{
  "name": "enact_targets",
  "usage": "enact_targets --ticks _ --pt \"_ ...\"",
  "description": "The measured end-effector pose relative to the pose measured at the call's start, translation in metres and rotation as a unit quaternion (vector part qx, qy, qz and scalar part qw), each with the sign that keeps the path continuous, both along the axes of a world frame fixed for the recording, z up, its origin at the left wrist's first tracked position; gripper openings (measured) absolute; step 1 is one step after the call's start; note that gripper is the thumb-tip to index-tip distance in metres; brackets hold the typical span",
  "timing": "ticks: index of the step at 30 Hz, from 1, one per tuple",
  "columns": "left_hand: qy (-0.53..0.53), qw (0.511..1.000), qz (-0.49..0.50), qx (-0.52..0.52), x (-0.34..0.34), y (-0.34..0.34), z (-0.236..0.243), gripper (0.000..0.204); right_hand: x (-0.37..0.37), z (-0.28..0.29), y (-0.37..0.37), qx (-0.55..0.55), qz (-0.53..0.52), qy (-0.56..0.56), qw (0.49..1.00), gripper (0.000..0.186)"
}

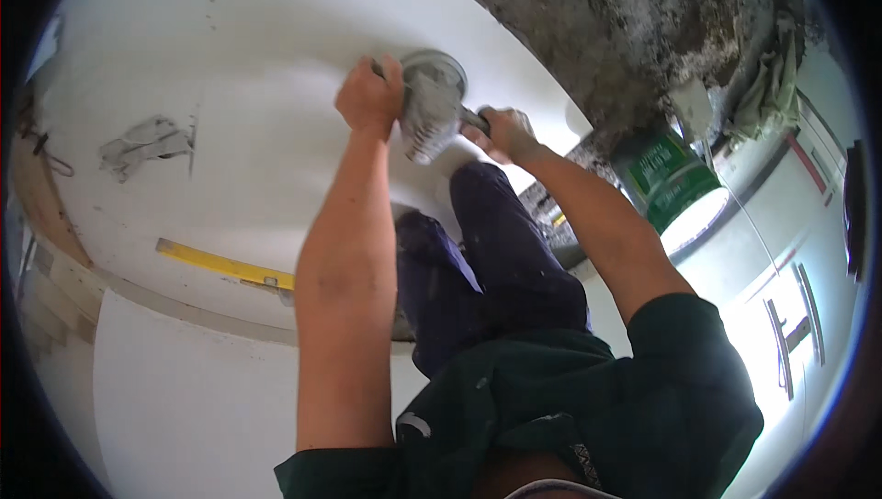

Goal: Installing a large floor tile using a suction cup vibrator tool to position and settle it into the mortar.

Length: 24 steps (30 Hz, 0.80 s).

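Note:
My left hand (370,97) and my right hand (499,136) grip handles on either side of a dusty grey round-based tool (431,99), which rests on a large white slab (257,85). My left hand is closed round the tool at its left, and my right hand is closed round the short dark handle at its right. A crumpled grey glove or cloth (145,145) lies on the slab at the left. A yellow spirit level (225,266) lies along the slab's near part, left of my legs, which are just below the tool.
Rough grey mortar (643,12) borders the slab at the back right. A green bucket (671,187) stands right of my right arm, with a pale rag (772,90) beyond it. A white panel (175,389) fills the lower left, beside a ledge (184,315).

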<state>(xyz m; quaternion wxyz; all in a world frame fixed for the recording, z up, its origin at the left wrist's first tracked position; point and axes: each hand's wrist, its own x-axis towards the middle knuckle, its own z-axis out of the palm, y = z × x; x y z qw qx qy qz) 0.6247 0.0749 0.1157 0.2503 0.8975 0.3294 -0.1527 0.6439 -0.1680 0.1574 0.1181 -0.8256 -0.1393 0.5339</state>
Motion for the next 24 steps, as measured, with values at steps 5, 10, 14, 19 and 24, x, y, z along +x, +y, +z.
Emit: enact_targets --ticks 5,10,14,19,24 --pt "-0.038 0.999 0.0 0.016 -0.009 -0.005 -0.01 0.042 -0.018 -0.017 -0.015 0.033 0.007 -0.046 0.998 0.058" --pt "-0.044 0.999 0.006 0.001 -0.005 -0.005 -0.006 0.038 -0.016 -0.017 -0.017 0.045 -0.001 -0.061 0.997 0.058" --pt "-0.042 0.999 0.007 -0.012 -0.004 -0.006 -0.005 0.037 -0.014 -0.015 -0.014 0.033 -0.01 -0.038 0.999 0.062" --pt "-0.05 0.999 -0.004 0.008 -0.003 -0.004 -0.01 0.036 -0.007 -0.012 -0.009 0.052 -0.014 -0.043 0.998 0.056" --pt "-0.028 1.0 -0.005 -0.003 -0.006 -0.004 -0.012 0.037 -0.01 -0.012 -0.011 0.051 -0.022 -0.039 0.998 0.07"
